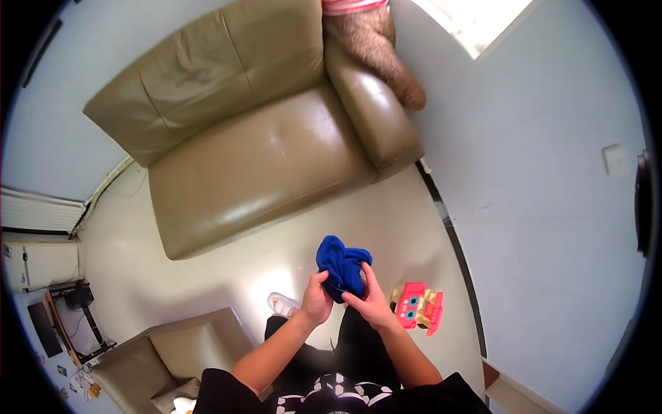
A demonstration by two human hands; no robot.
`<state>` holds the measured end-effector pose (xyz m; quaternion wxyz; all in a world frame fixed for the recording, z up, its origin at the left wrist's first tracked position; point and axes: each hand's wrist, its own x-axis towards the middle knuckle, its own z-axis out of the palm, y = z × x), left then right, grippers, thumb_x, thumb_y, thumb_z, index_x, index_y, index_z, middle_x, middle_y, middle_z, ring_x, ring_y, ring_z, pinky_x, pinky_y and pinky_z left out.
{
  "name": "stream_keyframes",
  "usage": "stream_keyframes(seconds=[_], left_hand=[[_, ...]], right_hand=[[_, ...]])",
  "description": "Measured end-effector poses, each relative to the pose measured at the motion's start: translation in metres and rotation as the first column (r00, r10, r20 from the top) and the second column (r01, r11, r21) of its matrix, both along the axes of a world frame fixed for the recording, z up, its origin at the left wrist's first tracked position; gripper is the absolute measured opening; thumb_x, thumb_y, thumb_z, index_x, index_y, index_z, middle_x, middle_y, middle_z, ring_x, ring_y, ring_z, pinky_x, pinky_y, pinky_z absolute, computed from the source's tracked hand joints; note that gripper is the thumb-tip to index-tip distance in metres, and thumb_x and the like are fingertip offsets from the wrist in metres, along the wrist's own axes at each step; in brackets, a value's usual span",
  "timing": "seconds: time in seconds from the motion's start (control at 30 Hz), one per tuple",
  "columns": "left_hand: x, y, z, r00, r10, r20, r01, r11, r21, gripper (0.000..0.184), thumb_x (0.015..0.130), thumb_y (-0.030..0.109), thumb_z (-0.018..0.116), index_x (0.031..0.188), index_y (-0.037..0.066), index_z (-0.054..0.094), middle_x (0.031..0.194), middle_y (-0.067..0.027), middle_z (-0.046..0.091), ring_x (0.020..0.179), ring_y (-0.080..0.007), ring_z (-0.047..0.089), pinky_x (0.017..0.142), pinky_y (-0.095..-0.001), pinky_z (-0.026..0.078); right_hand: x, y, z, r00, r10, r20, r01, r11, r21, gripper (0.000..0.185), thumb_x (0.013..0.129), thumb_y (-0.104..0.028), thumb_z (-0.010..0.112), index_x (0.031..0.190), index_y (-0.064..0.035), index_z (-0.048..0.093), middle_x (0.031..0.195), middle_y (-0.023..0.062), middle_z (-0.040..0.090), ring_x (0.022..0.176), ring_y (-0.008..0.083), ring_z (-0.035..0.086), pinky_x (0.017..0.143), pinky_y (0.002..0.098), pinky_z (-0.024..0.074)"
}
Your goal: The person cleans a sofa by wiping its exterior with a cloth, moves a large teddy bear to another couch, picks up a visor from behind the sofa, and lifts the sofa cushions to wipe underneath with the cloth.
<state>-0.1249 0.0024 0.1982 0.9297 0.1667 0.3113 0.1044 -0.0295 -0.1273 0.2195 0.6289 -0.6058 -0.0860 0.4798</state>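
Observation:
A bundled piece of blue cloth (340,263) is held up in front of me between both hands; its folds hide what kind of item it is. My left hand (318,301) grips its lower left side, thumb on top. My right hand (372,302) holds the lower right side, with fingers curled behind and the thumb near the bottom edge. Below the cloth are my dark trousers, and a white shoe (281,303) shows beside my left hand.
A large olive-brown leather sofa (262,165) stands ahead, with a brown furry plush leg (372,48) over its right arm. A red and yellow toy (418,308) sits on the floor at right, near the wall. Another sofa (200,345) is at lower left.

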Motion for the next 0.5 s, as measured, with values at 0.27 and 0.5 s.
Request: stream_keyframes(seconds=[0.27, 0.5], left_hand=[[0.072, -0.004, 0.18, 0.993, -0.026, -0.115, 0.078, 0.875, 0.478, 0.041, 0.09, 0.012, 0.077, 0.124, 0.002, 0.056, 0.108, -0.0067, 0.065, 0.099, -0.0161, 0.065, 0.089, -0.0331, 0.055], [0.114, 0.021, 0.192, 0.951, -0.042, -0.306, 0.263, 0.629, 0.732, 0.014, 0.092, 0.007, 0.064, 0.103, -0.001, 0.069, 0.085, -0.0044, 0.07, 0.077, -0.0125, 0.066, 0.071, -0.0274, 0.052]], right_hand=[[0.076, -0.031, 0.127, 0.986, -0.002, 0.167, 0.0, 1.0, 0.014, 0.02, 0.086, 0.001, 0.073, 0.105, 0.0028, 0.073, 0.105, 0.0058, 0.07, 0.092, 0.0132, 0.065, 0.079, 0.0287, 0.0546], [0.162, -0.045, 0.191, 0.901, -0.29, 0.322, 0.261, 0.956, 0.131, 0.012, 0.091, -0.001, 0.073, 0.103, 0.0006, 0.07, 0.09, -0.0007, 0.067, 0.085, 0.0074, 0.058, 0.077, 0.0236, 0.0471]])
